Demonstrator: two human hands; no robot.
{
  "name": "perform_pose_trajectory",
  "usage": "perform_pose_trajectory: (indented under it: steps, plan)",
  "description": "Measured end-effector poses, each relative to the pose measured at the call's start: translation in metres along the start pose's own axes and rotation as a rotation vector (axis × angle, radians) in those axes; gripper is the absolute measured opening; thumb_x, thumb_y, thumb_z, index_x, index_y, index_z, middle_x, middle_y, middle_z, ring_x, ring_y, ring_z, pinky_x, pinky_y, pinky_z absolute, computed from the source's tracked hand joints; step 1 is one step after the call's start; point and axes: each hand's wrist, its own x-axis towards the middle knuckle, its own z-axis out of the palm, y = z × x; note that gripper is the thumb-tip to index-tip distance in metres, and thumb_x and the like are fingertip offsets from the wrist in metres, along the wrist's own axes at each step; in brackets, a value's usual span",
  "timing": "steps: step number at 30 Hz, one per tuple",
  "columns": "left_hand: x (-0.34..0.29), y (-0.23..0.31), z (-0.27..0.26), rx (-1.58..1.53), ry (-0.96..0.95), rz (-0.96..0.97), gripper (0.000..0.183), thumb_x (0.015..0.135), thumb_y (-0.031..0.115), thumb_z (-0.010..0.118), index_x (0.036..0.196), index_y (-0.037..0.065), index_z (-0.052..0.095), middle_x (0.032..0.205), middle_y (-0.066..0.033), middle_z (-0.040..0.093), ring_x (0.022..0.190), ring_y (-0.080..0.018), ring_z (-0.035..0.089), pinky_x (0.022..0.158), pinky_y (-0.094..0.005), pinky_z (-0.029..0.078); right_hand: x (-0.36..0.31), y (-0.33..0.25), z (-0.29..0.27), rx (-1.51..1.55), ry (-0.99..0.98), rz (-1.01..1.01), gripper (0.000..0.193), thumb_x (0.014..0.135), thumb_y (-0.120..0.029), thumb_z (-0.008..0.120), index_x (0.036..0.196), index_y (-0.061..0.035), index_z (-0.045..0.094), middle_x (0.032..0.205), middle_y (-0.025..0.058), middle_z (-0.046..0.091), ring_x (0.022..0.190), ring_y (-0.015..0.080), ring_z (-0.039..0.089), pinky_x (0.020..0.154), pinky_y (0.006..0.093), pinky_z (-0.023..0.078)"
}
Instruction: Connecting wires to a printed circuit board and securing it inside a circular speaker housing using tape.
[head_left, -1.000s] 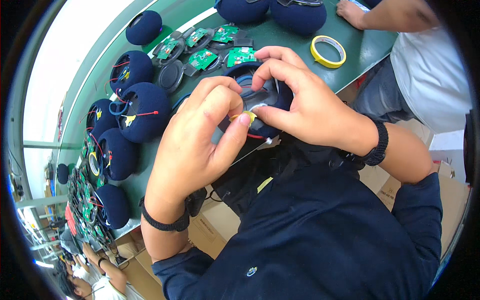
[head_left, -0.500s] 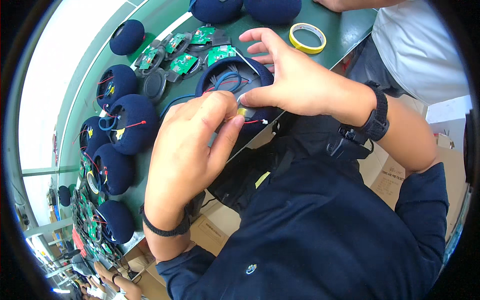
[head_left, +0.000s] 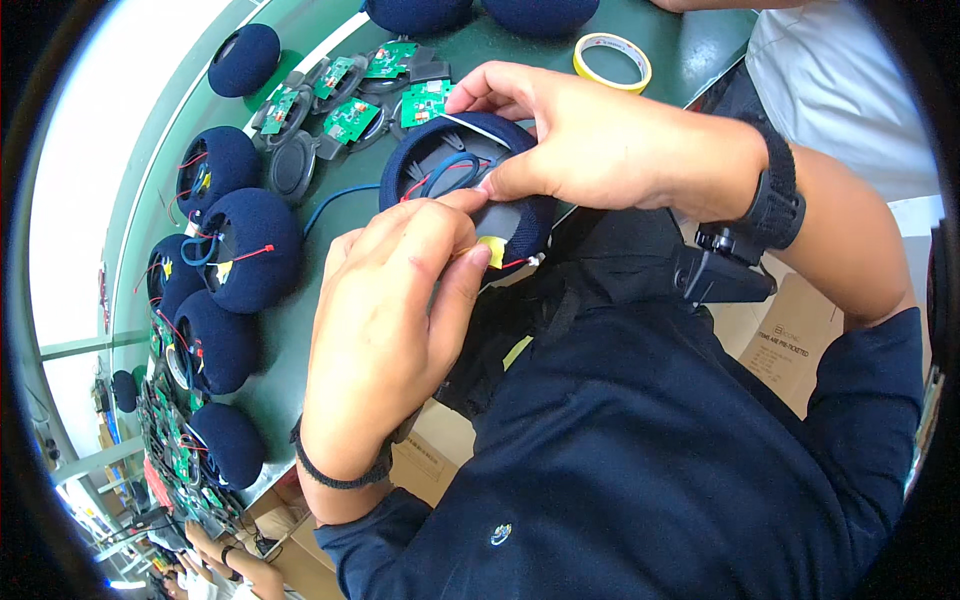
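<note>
An electronics assembly workshop, by every sign a production line bench. Long green worktable running from near left to far right, curved by the lens. Set out along it in rows: many dark blue fabric-covered round shells, several open with red and blue wires showing. Farther off, a cluster of small green circuit boards on black round frames, with more boards at the near left end. A roll of yellow tape at the far right. Another worker's white sleeve beyond it, and further hands at the near left end of the same bench.
</note>
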Motion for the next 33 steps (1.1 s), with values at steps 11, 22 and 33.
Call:
perform_pose_trajectory:
  steps: [11, 22, 33]
  plan:
    - [-0.003, 0.001, 0.006, -0.106, 0.024, -0.118, 0.008, 0.096, 0.01, 0.068, 0.099, 0.005, 0.063, 0.11, -0.0058, 0.075, 0.108, -0.0302, 0.067, 0.093, -0.0417, 0.044, -0.005, 0.007, -0.004, 0.167, -0.087, 0.039, 0.06, 0.089, -0.006, 0.068, 0.145, -0.0048, 0.05, 0.131, 0.0179, 0.063, 0.107, 0.0198, 0.067, 0.085, 0.0313, 0.056]
    - [0.023, -0.007, -0.007, -0.468, -0.087, -0.334, 0.009, 0.102, 0.006, 0.061, 0.103, -0.001, 0.055, 0.101, -0.0076, 0.07, 0.099, -0.0114, 0.065, 0.088, -0.0265, 0.049, -0.014, 0.008, 0.022, 0.496, 0.005, 0.123, 0.059, 0.094, 0.004, 0.049, 0.151, -0.0067, 0.044, 0.132, 0.0094, 0.061, 0.117, 0.0167, 0.062, 0.104, 0.0311, 0.052]
    - [0.042, -0.003, -0.017, -0.208, -0.196, -0.153, 0.016, 0.091, 0.009, 0.071, 0.094, -0.001, 0.059, 0.085, -0.0114, 0.057, 0.078, -0.0272, 0.058, 0.073, -0.0363, 0.048, -0.015, 0.017, 0.029, 0.638, 0.056, 0.12, 0.062, 0.094, 0.005, 0.052, 0.155, -0.0055, 0.041, 0.134, 0.0105, 0.06, 0.121, 0.0153, 0.059, 0.102, 0.0293, 0.052]
